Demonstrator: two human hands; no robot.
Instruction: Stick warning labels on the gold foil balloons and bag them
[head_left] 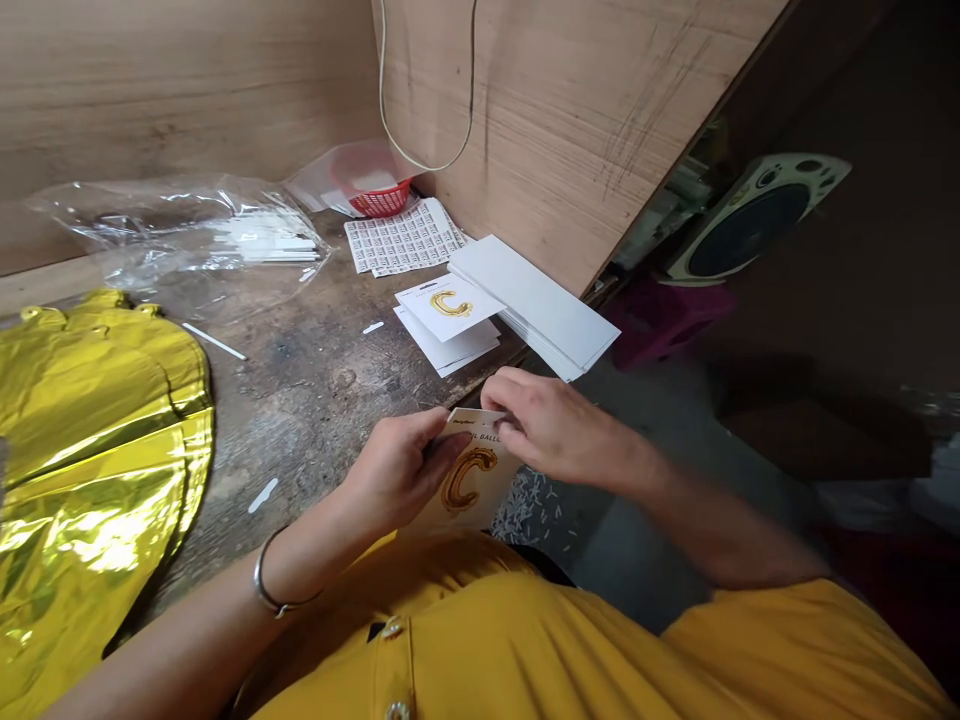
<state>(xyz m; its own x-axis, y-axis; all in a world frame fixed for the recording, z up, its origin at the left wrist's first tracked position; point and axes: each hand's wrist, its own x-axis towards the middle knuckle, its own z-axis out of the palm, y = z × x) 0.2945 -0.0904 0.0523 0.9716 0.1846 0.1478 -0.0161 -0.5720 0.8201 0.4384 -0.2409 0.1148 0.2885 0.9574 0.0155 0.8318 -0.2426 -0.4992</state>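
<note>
Held upright close to my body is a white balloon card (pixel 470 480) printed with a gold letter C. My left hand (pixel 401 465) grips its left edge, thumb across the front. At the card's top edge, my right hand (pixel 544 425) has its fingers curled and pressed together; the fingertips are partly hidden. Similar cards (pixel 450 305) with the same C lie stacked on the table just beyond. Behind them is a pile of long white card sheets (pixel 532 300). Shiny gold foil balloons (pixel 105 450) lie flat at the left.
A clear plastic bag (pixel 187 240) of white sticks, printed sticker sheets (pixel 409 237) and a red basket (pixel 380 198) sit at the back. One loose stick (pixel 214 341) lies on the table. White scraps (pixel 536 510) litter the floor. A fan-like appliance (pixel 750 220) stands right. A cable (pixel 427 165) hangs down.
</note>
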